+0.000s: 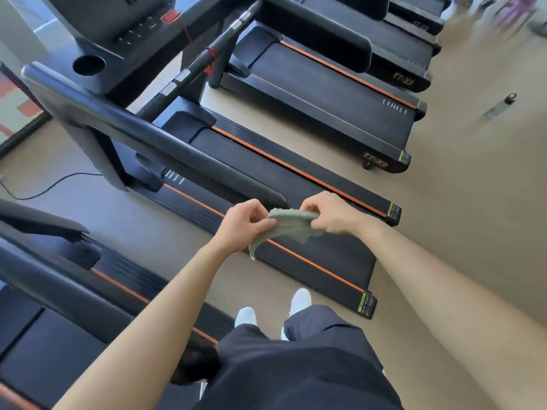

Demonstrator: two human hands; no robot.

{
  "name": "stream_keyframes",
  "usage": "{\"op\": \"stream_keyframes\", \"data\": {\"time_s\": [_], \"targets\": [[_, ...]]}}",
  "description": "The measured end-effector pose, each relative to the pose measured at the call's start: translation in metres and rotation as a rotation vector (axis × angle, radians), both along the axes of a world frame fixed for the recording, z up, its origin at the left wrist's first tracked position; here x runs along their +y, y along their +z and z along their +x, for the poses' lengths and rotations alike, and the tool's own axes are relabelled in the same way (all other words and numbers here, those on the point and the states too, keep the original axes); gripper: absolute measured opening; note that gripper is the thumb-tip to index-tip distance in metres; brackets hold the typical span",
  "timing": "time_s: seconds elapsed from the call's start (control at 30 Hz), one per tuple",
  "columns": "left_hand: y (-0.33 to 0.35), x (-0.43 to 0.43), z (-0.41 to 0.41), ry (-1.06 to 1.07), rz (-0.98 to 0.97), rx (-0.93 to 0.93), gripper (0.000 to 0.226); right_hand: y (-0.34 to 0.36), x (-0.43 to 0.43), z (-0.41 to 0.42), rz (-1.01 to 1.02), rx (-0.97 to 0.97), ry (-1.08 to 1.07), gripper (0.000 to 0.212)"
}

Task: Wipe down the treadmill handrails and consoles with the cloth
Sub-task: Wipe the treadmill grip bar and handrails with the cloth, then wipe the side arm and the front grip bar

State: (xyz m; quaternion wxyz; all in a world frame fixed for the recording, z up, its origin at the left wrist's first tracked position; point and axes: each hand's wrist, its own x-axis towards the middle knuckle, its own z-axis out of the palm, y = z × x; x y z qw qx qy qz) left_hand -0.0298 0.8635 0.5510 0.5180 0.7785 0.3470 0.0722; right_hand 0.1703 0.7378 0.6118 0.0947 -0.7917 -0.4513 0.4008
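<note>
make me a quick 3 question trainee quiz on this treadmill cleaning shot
1. True or false: the cloth is wiping the console.
2. What holds the cloth? A one hand, B both hands, C neither.
3. Fill in: the side stripe on the treadmill is ____.

Key: 1 false, it is held in the air. 2 B, left hand and right hand pinch it. 3 orange.

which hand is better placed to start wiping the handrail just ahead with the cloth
Probably the left. Both hands pinch the green cloth, but the left hand sits right by the near end of the handrail, which runs away to the left. The right hand is farther off.
</note>
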Motion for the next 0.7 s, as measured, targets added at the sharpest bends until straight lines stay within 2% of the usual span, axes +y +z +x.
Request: {"op": "stream_keyframes", "data": {"time_s": [0.13,0.27,0.33,0.4,0.47,0.53,0.63,0.7], "targets": [[-0.025,0.006,0.012,0.177,0.045,0.085,0.016,-0.025,0.037,0.015,0.109,-0.193,-0.065,0.027],[-0.047,0.004,0.028,0.542,0.144,0.144,0.01,-0.062,0.069,0.028,0.264,-0.325,-0.022,0.021],[-0.052,0.0,0.037,0.71,0.104,0.156,0.011,-0.081,0.079,0.035,0.332,-0.312,-0.032,0.015],[-0.055,-0.007,0.048,0.838,-0.016,0.128,0.011,-0.095,0.086,0.039,0.378,-0.237,-0.098,0.015],[-0.057,-0.018,0.062,0.946,-0.109,0.063,0.016,-0.103,0.09,0.04,0.373,-0.128,-0.166,0.035],[-0.055,-0.031,0.075,1.055,-0.121,0.005,0.024,-0.105,0.09,0.039,0.368,0.012,-0.19,0.043],[-0.051,-0.053,0.096,1.192,-0.088,-0.061,0.033,-0.106,0.078,0.048,0.429,0.216,-0.093,0.025],[-0.048,-0.069,0.112,1.227,-0.093,-0.06,0.033,-0.11,0.069,0.064,0.458,0.318,0.06,0.023]]}}
